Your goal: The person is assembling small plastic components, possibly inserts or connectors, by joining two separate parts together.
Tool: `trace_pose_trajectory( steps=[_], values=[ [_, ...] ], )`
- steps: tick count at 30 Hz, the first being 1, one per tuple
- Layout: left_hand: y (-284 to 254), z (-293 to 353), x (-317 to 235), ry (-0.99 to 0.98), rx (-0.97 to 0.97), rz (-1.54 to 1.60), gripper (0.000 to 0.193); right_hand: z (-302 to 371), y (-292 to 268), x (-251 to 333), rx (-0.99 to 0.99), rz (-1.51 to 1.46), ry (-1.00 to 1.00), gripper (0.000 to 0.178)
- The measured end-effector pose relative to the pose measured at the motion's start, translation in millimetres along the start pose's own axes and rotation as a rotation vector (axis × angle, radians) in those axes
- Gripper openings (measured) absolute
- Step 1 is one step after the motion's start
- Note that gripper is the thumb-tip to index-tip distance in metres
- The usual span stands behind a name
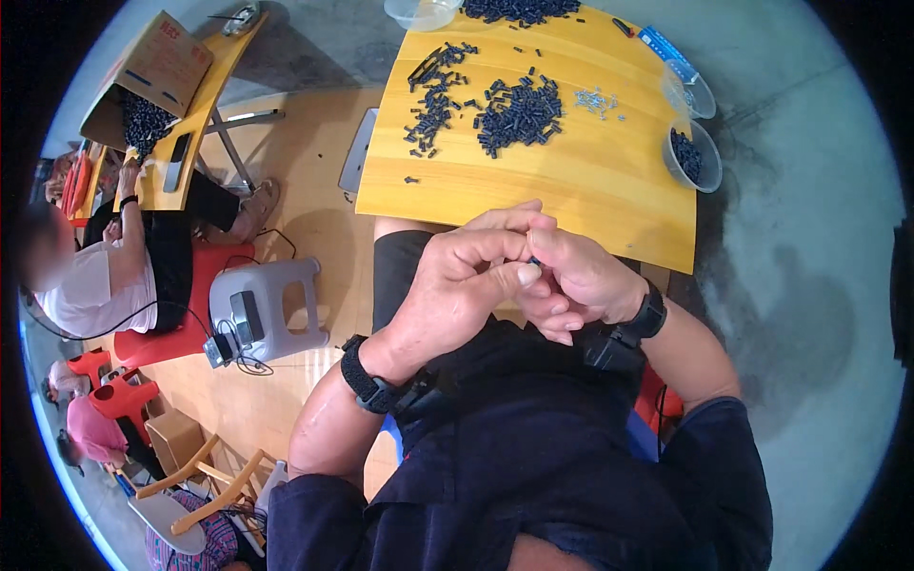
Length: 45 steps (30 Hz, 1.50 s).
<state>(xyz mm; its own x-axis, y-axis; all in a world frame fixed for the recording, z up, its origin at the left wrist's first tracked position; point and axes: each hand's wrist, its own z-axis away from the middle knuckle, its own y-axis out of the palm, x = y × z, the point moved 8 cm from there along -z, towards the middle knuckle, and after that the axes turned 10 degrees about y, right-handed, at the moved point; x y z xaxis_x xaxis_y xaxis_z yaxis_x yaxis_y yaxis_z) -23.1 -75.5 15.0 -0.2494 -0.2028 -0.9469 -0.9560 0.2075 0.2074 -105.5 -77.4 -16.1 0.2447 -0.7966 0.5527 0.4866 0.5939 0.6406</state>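
Note:
My left hand (465, 278) and my right hand (592, 278) meet above my lap, just off the near edge of the yellow table (533, 190). Pinched between the fingers of both is a small dark piece (535, 261); most of it is hidden, so its exact kind does not show. A pile of short black cylindrical pieces (519, 116) lies on the table ahead. To its left spreads a looser strip of black pieces (433, 112), and to its right a scatter of small silvery parts (597, 102). One single black piece (410, 180) rests near the left edge.
Clear plastic tubs stand at the right, one with black pieces (685, 157). A blue-and-white packet (666, 52) lies behind them. At the far side are another black heap (519, 8) and a clear tub (422, 13). A grey stool (262, 305) and a seated person (105, 271) are left.

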Motion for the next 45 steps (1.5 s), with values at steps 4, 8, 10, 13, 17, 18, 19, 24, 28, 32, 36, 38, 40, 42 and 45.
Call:
trace_pose_trajectory(
  steps=[4,8,10,13,17,18,19,24,28,32,36,38,40,42,45],
  values=[
    [0,-1,2,-0.017,0.015,0.018,0.013,-6,-2,-6,-0.035,0.000,0.049,0.043],
    [-3,0,5,-0.022,0.037,0.029,0.015,-12,2,-12,-0.052,-0.152,0.023,0.040],
    [-4,0,8,-0.036,0.045,0.045,0.017,-13,4,-13,-0.039,-0.287,-0.021,0.038],
    [-7,0,13,-0.064,0.061,0.057,0.019,-18,6,-16,-0.009,-0.347,-0.072,0.036],
    [-7,2,20,-0.150,0.036,0.109,0.018,-16,9,-10,-0.011,-0.353,-0.119,0.035],
    [-7,2,20,-0.155,0.036,0.110,0.018,-16,9,-11,-0.011,-0.357,-0.118,0.035],
    [-6,1,20,-0.166,0.039,0.114,0.018,-16,10,-11,-0.005,-0.356,-0.120,0.035],
    [-5,1,17,-0.303,0.022,0.204,0.014,-18,7,-18,0.068,-0.439,-0.105,0.038],
    [-8,1,13,-0.236,0.051,0.134,0.008,-19,11,-19,0.168,-0.454,-0.093,0.047],
    [-6,1,11,-0.235,0.072,0.120,0.007,-15,10,-18,0.202,-0.426,-0.095,0.052],
    [-5,1,12,-0.184,0.044,0.156,0.011,-12,7,-23,0.212,-0.359,-0.043,0.051],
    [-4,2,13,-0.209,0.056,0.125,0.016,-11,11,-28,0.270,-0.313,0.059,0.051],
    [-4,3,15,-0.241,0.051,0.137,0.017,-12,9,-26,0.238,-0.276,0.047,0.051],
    [-2,3,15,-0.274,0.046,0.150,0.019,-13,7,-25,0.206,-0.240,0.035,0.051],
    [-2,5,20,-0.340,0.012,0.172,0.020,-17,4,-30,0.151,-0.281,0.041,0.050]
  ],
)
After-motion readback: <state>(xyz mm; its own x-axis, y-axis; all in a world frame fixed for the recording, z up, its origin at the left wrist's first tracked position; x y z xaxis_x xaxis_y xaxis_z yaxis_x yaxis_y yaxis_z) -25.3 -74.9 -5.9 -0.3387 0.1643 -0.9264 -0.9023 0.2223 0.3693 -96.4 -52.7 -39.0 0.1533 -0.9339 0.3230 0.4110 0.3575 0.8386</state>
